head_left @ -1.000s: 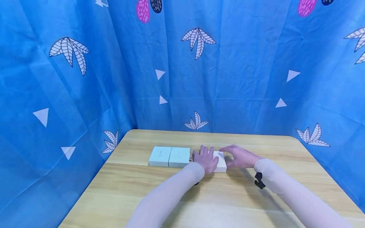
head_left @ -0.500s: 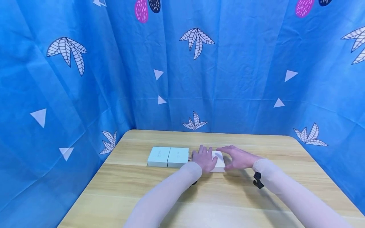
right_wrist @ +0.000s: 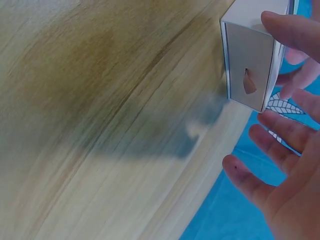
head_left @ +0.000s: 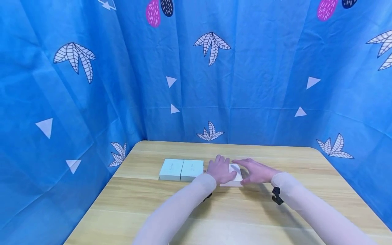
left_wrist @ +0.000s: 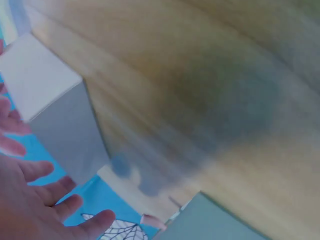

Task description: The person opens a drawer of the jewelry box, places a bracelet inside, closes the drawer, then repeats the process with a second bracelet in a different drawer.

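A small white box [head_left: 235, 177] lies on the wooden table between my two hands. My left hand [head_left: 219, 171] stretches over its left part, thumb across the top. In the left wrist view, the fingers of that hand [left_wrist: 37, 210] are spread close beside the box [left_wrist: 60, 105]. My right hand [head_left: 258, 171] stands at the box's right end, thumb at the near corner and index finger by the far one. In the right wrist view, a brown tab [right_wrist: 249, 82] shows on the box's end face, with the right hand's fingers [right_wrist: 282, 125] fanned out beside it.
Two pale mint boxes, a left one [head_left: 172, 168] and a right one [head_left: 192, 168], sit side by side left of my left hand. The table [head_left: 232, 217] backs onto a blue patterned curtain [head_left: 257, 85]. Black bands sit at both wrists.
My left hand has drawn its fingers closer together, so more of the white box's near side shows. My right hand has edged slightly left toward the box. The boxes stay in place.
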Demonstrator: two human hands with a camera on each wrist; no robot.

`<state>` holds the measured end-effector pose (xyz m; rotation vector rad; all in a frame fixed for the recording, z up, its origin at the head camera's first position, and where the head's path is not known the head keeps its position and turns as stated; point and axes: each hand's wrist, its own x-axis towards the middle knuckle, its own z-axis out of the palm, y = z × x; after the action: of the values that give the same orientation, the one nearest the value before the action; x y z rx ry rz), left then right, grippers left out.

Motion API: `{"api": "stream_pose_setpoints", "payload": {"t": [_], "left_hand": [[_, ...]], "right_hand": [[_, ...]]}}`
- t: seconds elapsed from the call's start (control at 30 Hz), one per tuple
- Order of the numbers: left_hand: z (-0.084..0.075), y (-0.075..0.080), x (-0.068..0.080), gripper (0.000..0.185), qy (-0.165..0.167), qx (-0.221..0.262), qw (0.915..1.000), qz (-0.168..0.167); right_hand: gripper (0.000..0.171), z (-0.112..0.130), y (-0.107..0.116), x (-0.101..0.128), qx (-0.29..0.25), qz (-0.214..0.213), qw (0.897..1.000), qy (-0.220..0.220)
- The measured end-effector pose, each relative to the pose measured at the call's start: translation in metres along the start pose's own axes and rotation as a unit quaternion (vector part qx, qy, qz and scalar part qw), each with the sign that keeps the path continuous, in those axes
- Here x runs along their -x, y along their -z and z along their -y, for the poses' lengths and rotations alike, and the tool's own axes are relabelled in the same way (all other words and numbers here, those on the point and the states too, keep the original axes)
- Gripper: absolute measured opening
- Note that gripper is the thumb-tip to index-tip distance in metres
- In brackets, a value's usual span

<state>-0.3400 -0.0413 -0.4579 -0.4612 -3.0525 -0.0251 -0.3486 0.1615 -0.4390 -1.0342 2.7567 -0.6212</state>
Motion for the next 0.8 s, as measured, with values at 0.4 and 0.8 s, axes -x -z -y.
{"api": "stream_pose_setpoints", "payload": {"t": [0.4, 0.8], "left_hand": [[0.016, 0.029, 0.018, 0.103, -0.042, 0.026, 0.9974, 0.051], [0.028, 0.026, 0.014, 0.102, -0.050, 0.025, 0.9960, 0.069]], "right_hand": [[0.096, -0.007, -0.003, 0.000, -0.003, -0.003, 1.000, -0.001], [0.095, -0.003, -0.001, 0.001, -0.007, -0.001, 1.000, -0.007]]}}
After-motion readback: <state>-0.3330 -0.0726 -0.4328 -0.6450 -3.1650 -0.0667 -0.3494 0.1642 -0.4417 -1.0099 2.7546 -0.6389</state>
